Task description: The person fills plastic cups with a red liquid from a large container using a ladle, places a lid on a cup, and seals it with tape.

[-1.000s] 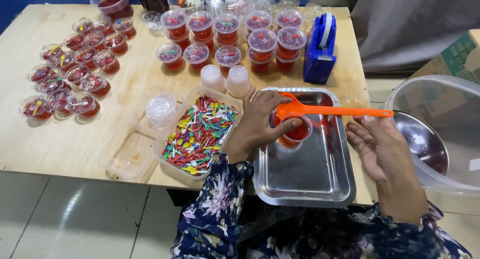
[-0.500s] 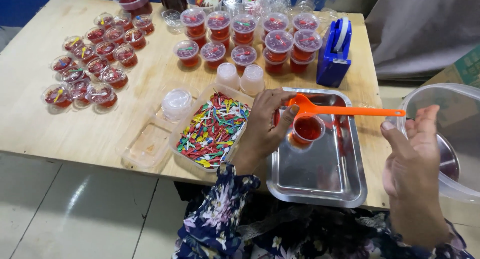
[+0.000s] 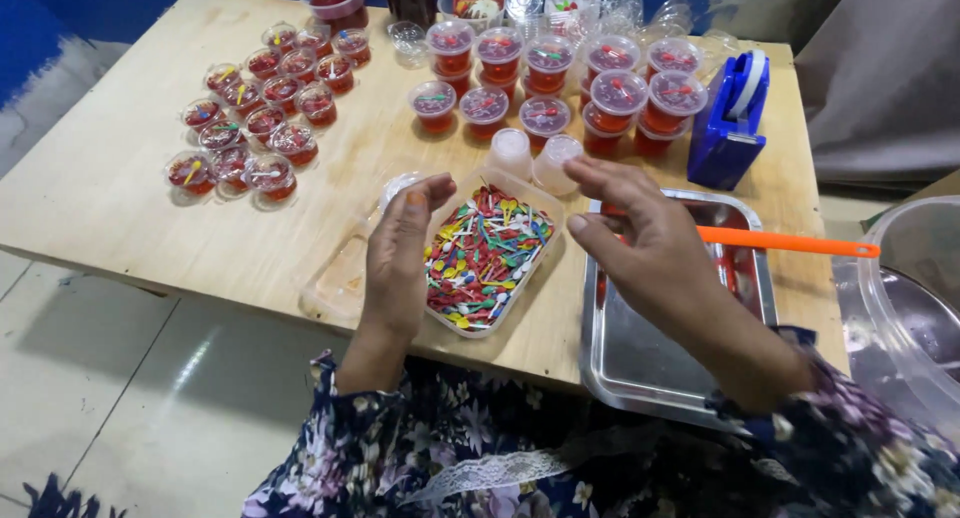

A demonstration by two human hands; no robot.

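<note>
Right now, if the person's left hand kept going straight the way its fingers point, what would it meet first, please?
The left hand points away from the body, up the table. First in that line looks to be the small clear cup just past its fingertips, though depth is hard to judge.

Orange spoon handle (image 3: 790, 243), blue tape dispenser (image 3: 728, 128), red-filled cups (image 3: 548, 78), multicoloured picks (image 3: 482, 258), dark floral sleeves (image 3: 400, 448).

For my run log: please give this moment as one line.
left hand: open, over pick tray | right hand: open, over steel tray | orange spoon: on steel tray
</note>
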